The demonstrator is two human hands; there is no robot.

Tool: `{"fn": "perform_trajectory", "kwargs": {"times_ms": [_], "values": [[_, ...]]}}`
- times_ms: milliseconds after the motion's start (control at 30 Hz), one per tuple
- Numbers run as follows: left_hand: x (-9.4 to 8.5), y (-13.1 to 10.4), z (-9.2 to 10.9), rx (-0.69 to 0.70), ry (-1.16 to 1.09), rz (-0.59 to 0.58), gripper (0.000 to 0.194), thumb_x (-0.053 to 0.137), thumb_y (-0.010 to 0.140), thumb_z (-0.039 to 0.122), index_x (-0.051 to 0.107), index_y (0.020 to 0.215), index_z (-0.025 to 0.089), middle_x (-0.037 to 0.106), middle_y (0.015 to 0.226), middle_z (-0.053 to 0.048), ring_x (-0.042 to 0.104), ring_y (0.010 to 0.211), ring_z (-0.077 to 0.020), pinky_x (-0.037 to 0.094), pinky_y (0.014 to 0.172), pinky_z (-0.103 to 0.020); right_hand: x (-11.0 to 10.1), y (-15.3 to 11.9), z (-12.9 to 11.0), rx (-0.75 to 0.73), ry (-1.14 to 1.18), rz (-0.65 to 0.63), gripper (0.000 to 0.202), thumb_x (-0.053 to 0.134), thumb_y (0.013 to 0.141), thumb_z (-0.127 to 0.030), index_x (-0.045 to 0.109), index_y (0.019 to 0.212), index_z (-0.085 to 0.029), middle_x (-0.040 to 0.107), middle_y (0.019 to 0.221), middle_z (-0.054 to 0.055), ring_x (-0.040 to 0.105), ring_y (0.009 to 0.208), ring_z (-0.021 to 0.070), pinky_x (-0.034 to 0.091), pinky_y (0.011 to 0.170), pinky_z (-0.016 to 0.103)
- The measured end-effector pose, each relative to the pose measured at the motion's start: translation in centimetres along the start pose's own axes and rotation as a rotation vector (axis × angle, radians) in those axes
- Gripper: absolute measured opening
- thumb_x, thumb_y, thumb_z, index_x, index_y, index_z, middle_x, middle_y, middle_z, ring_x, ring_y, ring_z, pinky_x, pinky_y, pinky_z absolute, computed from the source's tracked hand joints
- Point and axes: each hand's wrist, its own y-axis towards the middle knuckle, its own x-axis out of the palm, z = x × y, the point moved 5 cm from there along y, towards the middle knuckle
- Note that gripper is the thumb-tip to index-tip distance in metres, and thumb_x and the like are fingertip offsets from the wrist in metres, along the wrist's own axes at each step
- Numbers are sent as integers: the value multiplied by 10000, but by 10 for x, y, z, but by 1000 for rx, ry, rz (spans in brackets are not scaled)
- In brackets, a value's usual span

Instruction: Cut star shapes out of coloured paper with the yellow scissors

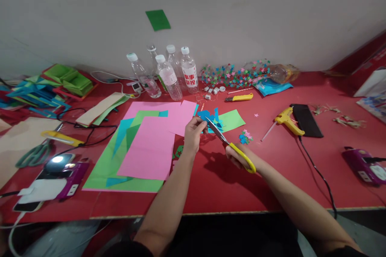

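My left hand [194,130] pinches a small piece of blue paper [204,115] above the middle of the table. In my right hand [237,156] is a pair of yellow-handled scissors [243,156], its blades pointing up and left to the blue paper. The blade tips meet the paper close to my left fingertips; whether they have cut into it I cannot tell. Blue scraps and a light green sheet [234,120] lie just behind. A little pile of paper stars [245,137] rests right of the scissors. Pink sheets [147,144] are stacked over green and blue ones beside my left forearm.
Several plastic bottles [170,80] stand along the wall, near a star-covered bottle [235,74] on its side. A yellow utility knife [239,97] lies in front. To the right are a yellow glue gun [286,120] with its cord and a purple power strip [363,164].
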Motion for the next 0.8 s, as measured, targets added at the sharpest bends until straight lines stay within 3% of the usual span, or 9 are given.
{"fn": "perform_trajectory", "kwargs": {"times_ms": [433, 633, 800], "values": [[1, -1, -2, 4, -4, 11, 170, 671, 728, 291, 553, 667, 184, 536, 546, 48, 488, 499, -73, 408, 523, -213, 5, 0, -1, -35, -8, 8, 539, 413, 843, -713, 444, 665, -205, 436, 390, -57, 394, 337, 81, 317, 381, 211], [2, -1, -1, 0, -8, 6, 171, 672, 727, 294, 555, 671, 184, 547, 555, 46, 498, 498, -74, 414, 529, -218, 5, 1, 1, 9, 8, 57, 574, 395, 807, -763, 439, 649, -213, 400, 366, -70, 357, 310, 77, 276, 348, 207], [2, -1, 0, -3, -12, 8, 173, 680, 717, 290, 554, 664, 184, 546, 553, 45, 499, 502, -76, 417, 530, -220, 3, 4, 7, 39, -6, 101, 533, 424, 842, -693, 418, 614, -211, 382, 349, -77, 355, 298, 67, 260, 341, 202]]}}
